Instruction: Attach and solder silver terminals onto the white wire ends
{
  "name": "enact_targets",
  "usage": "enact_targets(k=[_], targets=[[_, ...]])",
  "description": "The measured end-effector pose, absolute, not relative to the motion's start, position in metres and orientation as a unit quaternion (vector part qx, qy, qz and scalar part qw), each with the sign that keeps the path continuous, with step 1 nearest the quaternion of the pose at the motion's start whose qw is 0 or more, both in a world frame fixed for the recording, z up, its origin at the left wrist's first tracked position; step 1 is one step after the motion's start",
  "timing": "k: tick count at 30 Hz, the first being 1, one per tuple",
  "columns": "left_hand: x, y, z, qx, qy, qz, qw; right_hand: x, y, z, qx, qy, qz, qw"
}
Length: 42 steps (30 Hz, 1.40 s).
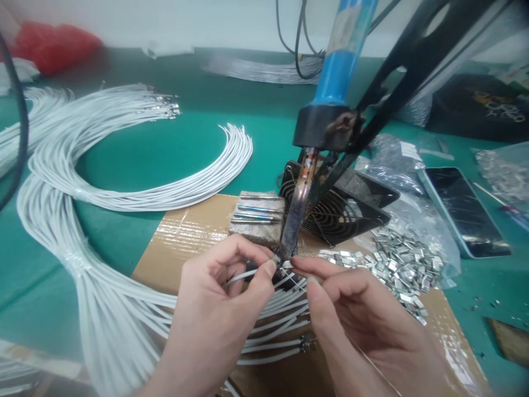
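My left hand pinches the end of a white cable between thumb and fingertips, close under the dark tip of a soldering iron with a blue handle. My right hand is closed on a thin solder wire, which runs down past the palm. Its index fingertip is beside a small shiny metal piece at the iron tip. Below the hands, more white cables lie on brown cardboard, some with metal ends. Whether the metal piece touches the cable is too small to tell.
Behind the hands are a block with metal rods and a black fan. Loose metal connectors lie at right near a phone. Cable bundles cover the left. A black stand arm slants overhead.
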State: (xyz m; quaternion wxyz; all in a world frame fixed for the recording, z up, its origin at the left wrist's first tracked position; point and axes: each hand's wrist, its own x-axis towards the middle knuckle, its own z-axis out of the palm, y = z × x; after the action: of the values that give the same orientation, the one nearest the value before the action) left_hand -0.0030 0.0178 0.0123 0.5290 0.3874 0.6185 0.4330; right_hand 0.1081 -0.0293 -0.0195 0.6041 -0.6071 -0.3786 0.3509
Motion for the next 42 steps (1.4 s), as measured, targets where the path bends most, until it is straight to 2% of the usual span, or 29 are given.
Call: enact_targets(k=[15, 31, 42], targets=[[-0.006, 0.018, 0.011, 0.397, 0.605, 0.439, 0.533, 0.107, -0.029, -0.019, -0.608, -0.384, 0.342, 0.604], [-0.002, 0.014, 0.011, 0.387, 0.637, 0.4, 0.533, 0.115, -0.03, -0.017, -0.642, -0.409, 0.338, 0.552], [-0.004, 0.012, 0.005, 0.412, 0.633, 0.392, 0.525, 0.106, -0.031, -0.02, -0.626, -0.367, 0.346, 0.594]])
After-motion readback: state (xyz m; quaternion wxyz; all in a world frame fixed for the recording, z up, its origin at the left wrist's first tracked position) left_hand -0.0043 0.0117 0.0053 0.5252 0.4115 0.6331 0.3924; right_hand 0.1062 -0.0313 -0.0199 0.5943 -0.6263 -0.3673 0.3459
